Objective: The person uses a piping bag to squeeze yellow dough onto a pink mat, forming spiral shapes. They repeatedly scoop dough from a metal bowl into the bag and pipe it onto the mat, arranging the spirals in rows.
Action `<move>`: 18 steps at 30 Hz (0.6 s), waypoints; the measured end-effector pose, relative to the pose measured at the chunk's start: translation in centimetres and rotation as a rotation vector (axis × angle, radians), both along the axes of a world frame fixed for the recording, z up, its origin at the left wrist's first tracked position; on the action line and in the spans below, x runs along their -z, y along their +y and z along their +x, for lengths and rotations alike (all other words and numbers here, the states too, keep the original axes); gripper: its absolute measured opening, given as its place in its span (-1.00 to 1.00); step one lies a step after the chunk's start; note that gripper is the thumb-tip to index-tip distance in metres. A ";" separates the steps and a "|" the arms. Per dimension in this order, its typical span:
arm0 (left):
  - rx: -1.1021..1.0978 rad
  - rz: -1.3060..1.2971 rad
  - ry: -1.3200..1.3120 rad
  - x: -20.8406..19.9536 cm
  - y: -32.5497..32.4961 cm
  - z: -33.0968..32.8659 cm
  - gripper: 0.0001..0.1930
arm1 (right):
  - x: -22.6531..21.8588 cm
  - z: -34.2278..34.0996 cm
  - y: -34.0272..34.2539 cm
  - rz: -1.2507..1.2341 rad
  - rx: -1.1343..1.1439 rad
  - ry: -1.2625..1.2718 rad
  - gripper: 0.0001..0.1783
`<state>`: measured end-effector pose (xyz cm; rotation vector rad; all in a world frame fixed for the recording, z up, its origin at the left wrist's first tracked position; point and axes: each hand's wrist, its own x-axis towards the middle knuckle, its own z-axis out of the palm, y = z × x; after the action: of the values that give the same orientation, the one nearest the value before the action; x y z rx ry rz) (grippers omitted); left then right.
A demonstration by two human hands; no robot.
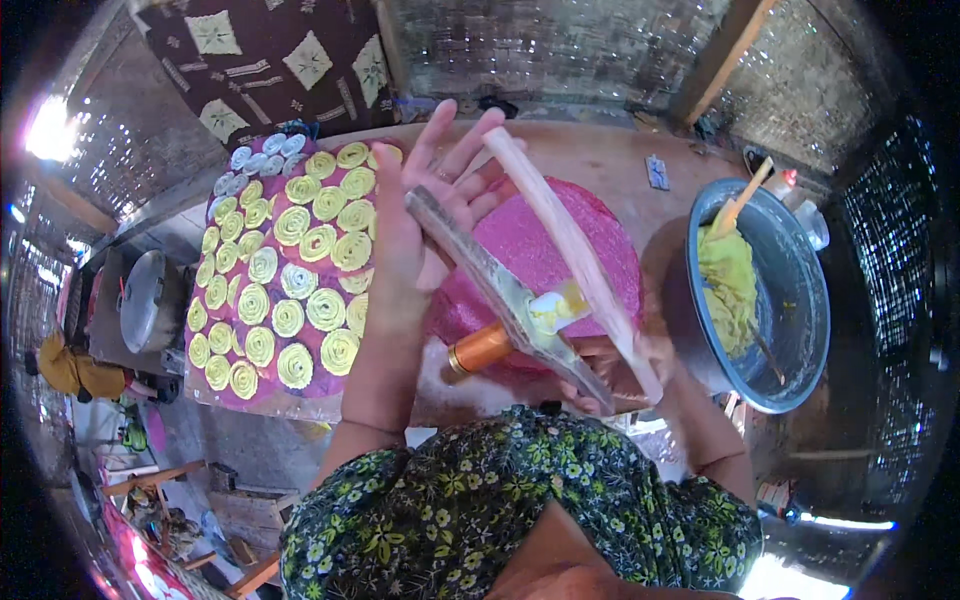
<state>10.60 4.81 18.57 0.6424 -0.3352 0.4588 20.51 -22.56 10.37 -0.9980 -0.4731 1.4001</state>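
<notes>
A hand press with two long wooden bars (572,245) and an orange cylinder (480,350) is held slantwise above the table. Its lower bar ends are gripped by my right hand (655,350), partly hidden behind the wood. My left hand (440,200) is raised with fingers spread and palm up; the upper end of the grey bar crosses in front of it, and whether they touch I cannot tell. Yellow dough (548,315) clings around the whitish plunger between the bars. Beneath the press lies a round pink mat (615,245).
Left on the table, a pink cloth (283,372) carries many yellow dough coils (325,310) and some pale ones (270,152). At right stands a blue-grey basin (800,340) holding yellow dough (728,290) and a wooden spatula (745,200). A lidded pot (150,300) stands far left.
</notes>
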 end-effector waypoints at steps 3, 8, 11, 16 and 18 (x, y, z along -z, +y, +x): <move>0.180 -0.123 0.056 1.1 -0.2 1.6 -0.15 | 0.2 0.1 -0.6 -0.056 -0.080 0.098 -0.29; 0.196 -0.200 0.047 6.5 -0.4 0.9 -0.27 | 4.9 0.2 -1.7 -0.111 -0.211 0.189 -0.31; 0.221 0.047 0.073 6.8 -2.4 0.5 -0.40 | 13.9 -0.1 -3.4 0.034 -0.221 0.168 -0.31; 0.324 0.384 0.045 5.2 -7.1 -0.8 -0.49 | 20.7 -3.1 -2.8 0.178 -0.115 0.041 -0.29; 0.303 0.361 0.081 5.7 -7.2 -1.3 -0.49 | 20.3 -3.8 -3.3 0.161 -0.094 0.123 -0.19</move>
<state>9.25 -2.37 12.90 0.9416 -0.4357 0.0796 16.73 -25.85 -9.92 -0.7632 -0.5379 1.4731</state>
